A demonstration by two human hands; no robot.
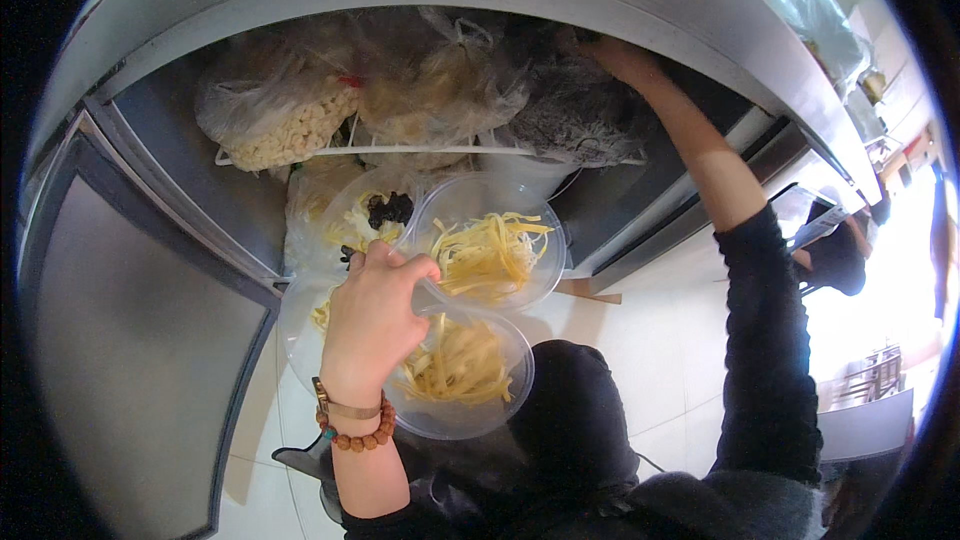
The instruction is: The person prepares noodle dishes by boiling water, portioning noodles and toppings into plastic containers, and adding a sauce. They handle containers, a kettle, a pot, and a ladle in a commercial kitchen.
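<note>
My left hand (379, 315) grips the meeting rims of several round clear plastic bowls, fingers bent over the edges. One bowl (556, 247) holds pale yellow strips (491, 251); a nearer bowl (521, 390) holds more yellow strips. Beyond the fingers, another bowl has yellow shreds and a dark black food (390, 210). A further bowl lies partly hidden under my left hand. My right hand (611, 56) reaches into the dark back of the fridge, above a frosty dark plastic bag (577, 116); its fingers are in shadow, so what they touch is hidden.
A white wire shelf (420, 150) carries a clear bag of pale pieces (292, 127) and other knotted plastic bags (457, 82). The fridge door (150, 345) stands open at the left. A person (832, 255) sits at the far right, near a white tabletop (866, 424).
</note>
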